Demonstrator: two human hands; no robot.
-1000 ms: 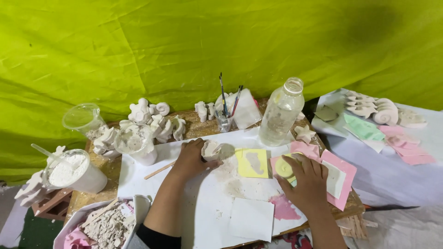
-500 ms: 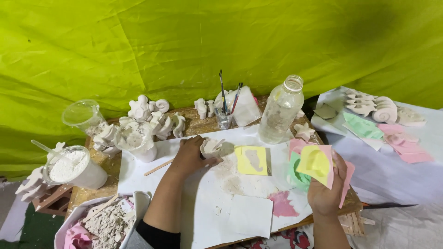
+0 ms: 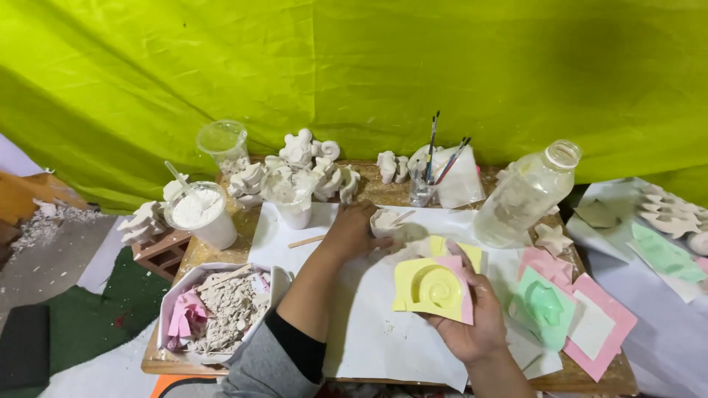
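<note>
My right hand (image 3: 472, 317) holds a yellow mould (image 3: 431, 286) with a spiral snail-shell hollow, a pink mould stacked behind it, lifted above the white paper sheet (image 3: 383, 324). My left hand (image 3: 354, 232) rests on the paper and grips a small white cup (image 3: 387, 221) with a wooden stick in it. Another yellow mould (image 3: 461, 250) lies flat just behind the held one. A green mould (image 3: 544, 304) and a pink mould (image 3: 594, 324) lie to the right.
A plastic bottle (image 3: 525, 195) stands at the back right. Plaster figures (image 3: 299, 166), a glass of brushes (image 3: 424, 184), a tub of white powder (image 3: 199, 214) and a clear cup (image 3: 221, 144) line the back. A tray of plaster rubble (image 3: 221, 309) sits front left.
My right hand picked the yellow and pink moulds up off the table and brought them toward the middle, turning the hollow side up. My left hand stayed on the small cup.
</note>
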